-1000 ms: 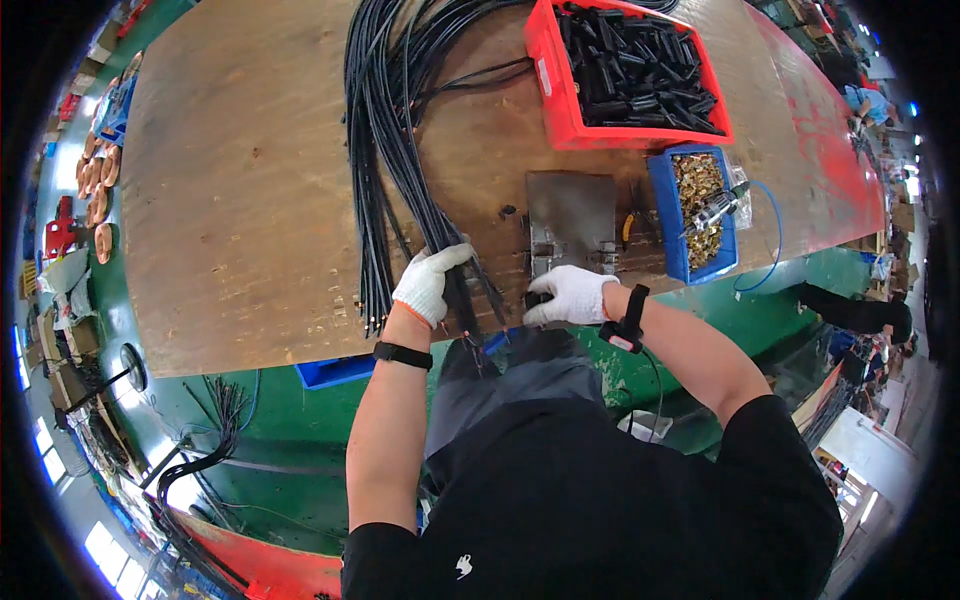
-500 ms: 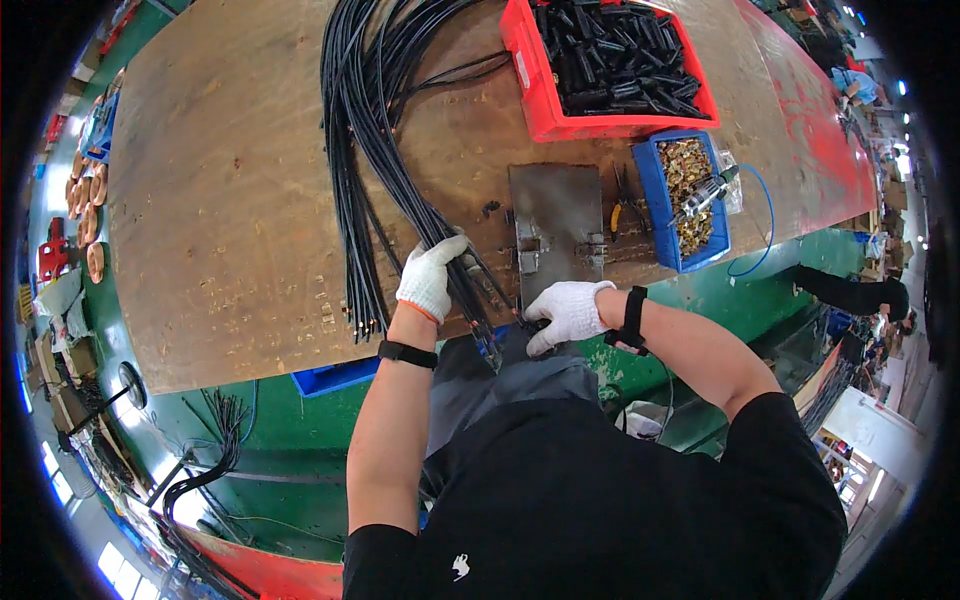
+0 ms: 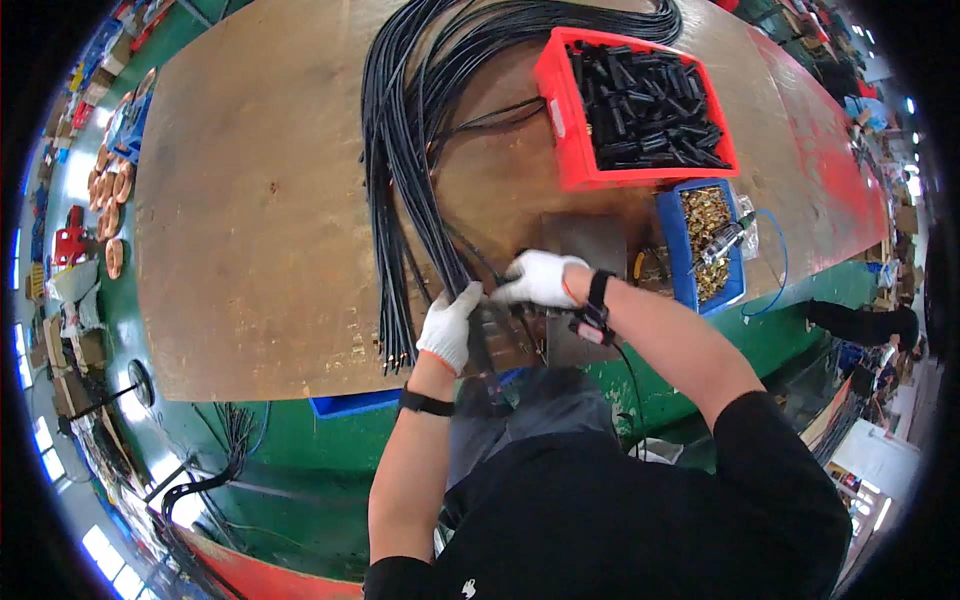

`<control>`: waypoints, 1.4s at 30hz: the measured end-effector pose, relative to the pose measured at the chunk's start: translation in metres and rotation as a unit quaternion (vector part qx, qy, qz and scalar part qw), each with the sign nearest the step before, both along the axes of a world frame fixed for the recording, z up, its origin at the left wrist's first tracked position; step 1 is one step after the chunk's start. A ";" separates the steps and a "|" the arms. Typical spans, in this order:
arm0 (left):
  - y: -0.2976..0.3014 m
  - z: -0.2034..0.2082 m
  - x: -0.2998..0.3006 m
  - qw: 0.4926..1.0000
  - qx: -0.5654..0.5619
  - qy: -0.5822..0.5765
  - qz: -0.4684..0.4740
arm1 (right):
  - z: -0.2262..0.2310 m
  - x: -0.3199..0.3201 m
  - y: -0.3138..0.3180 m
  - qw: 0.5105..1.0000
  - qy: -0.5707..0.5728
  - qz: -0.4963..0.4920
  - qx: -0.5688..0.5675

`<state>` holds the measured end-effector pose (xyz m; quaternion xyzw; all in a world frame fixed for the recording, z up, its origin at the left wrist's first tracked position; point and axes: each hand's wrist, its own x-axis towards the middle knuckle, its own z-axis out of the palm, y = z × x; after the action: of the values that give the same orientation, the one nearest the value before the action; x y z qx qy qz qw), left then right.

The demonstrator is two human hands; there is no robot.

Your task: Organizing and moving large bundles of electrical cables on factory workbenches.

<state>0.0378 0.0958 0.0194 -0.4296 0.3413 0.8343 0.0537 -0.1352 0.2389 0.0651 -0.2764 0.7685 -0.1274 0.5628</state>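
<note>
Both my hands are in white gloves and both are down at the near edge of the wooden workbench (image 3: 250, 200), right in front of me. My left hand (image 3: 449, 325) is curled shut around the black cables (image 3: 405, 180), gripping them just where the bundle runs off the table edge toward my lap. My right hand (image 3: 540, 277) sits just beside it, fingers bent down and pinching at the same cables where they cross the grey metal plate (image 3: 590, 250); it looks closed on them, though the fingertips themselves are hidden under the glove's back. The two hands are nearly touching. The cable bundle sweeps away from my grip up the bench in a long dark arc, curling round at the far end, with loose ends fanned out to the left of my left hand, reaching the bench edge. To the right of the cables sits a red bin (image 3: 640, 110) filled with short black parts. Nearer me, on the right, is a smaller blue bin (image 3: 670, 250) holding brass-coloured pieces, just beside the metal plate. There's a black band on each of my wrists. Under the bench edge a blue tray (image 3: 360, 403) pokes out, against the green frame (image 3: 300, 450) below.
</note>
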 end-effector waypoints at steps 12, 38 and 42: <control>-0.007 0.019 0.008 0.995 0.073 0.059 -0.018 | -0.042 0.026 -0.062 0.779 0.092 -0.550 -0.285; -0.023 0.027 0.002 0.992 0.102 0.039 -0.059 | 0.004 0.067 0.087 0.958 -0.075 -0.227 -0.156; -0.015 0.019 -0.003 0.998 0.055 0.001 -0.038 | 0.027 0.079 0.112 0.983 0.001 -0.137 -0.119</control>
<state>0.0350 0.0810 0.0384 -0.4120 0.3108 0.8496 0.1089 -0.0558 0.3511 0.0921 -0.2334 0.7790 -0.2934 0.5026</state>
